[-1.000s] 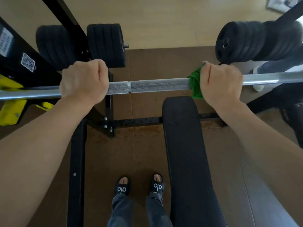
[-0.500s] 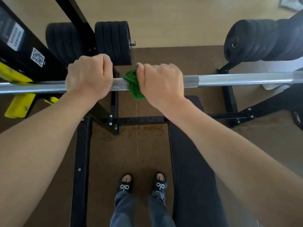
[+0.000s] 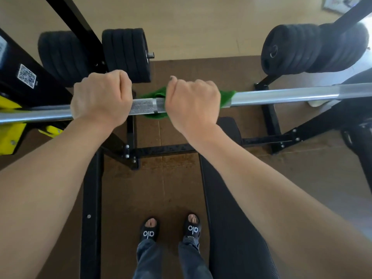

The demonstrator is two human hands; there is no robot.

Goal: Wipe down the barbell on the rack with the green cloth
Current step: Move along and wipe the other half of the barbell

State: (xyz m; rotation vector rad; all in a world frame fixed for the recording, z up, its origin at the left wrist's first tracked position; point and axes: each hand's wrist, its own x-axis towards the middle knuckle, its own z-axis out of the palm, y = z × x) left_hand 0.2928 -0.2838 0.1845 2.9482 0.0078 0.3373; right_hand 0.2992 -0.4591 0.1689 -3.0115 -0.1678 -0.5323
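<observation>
A silver barbell (image 3: 281, 96) runs across the view from left to right, resting on the rack. My left hand (image 3: 100, 97) is closed around its left part, bare on the steel. My right hand (image 3: 192, 102) is wrapped around the bar just right of a knurled stretch (image 3: 144, 106), with the green cloth (image 3: 155, 95) bunched between palm and bar. Green fabric sticks out on both sides of that fist. The part of the bar under each hand is hidden.
Black weight plates (image 3: 126, 55) hang on pegs behind the bar at left, and more plates (image 3: 314, 49) at the upper right. A black padded bench (image 3: 237, 228) lies below the bar. The black rack frame (image 3: 91, 208) and a yellow bracket (image 3: 10, 133) stand at left. My sandalled feet (image 3: 171, 228) are on brown matting.
My right hand slid the green cloth left along the bar until close to my left hand, and has since shifted slightly back to the right. My left hand kept its grip.
</observation>
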